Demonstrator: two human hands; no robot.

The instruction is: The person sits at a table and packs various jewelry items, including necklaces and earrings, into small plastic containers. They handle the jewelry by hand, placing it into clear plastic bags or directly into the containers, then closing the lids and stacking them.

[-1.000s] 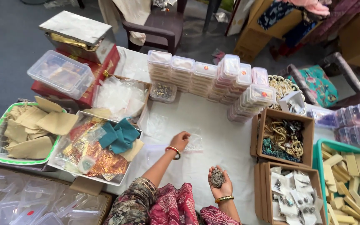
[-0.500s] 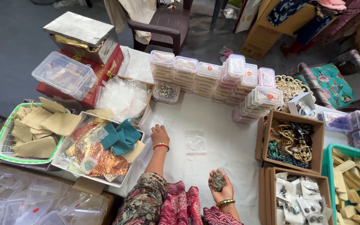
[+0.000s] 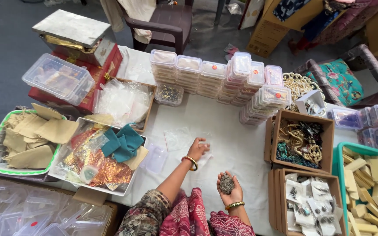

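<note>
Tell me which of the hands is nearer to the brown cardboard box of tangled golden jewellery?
The right hand, cupping a small dark metal piece, is nearer the cardboard box, just left of its lower corner. The left hand rests farther left on the white tablecloth.

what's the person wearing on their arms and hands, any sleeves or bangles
Both forearms are bare. The left hand has a gold bangle with a red section at the wrist; the right hand has a gold bangle too. Patterned sleeves, dark brown on the left and red on the right, cover only the upper arms.
</note>
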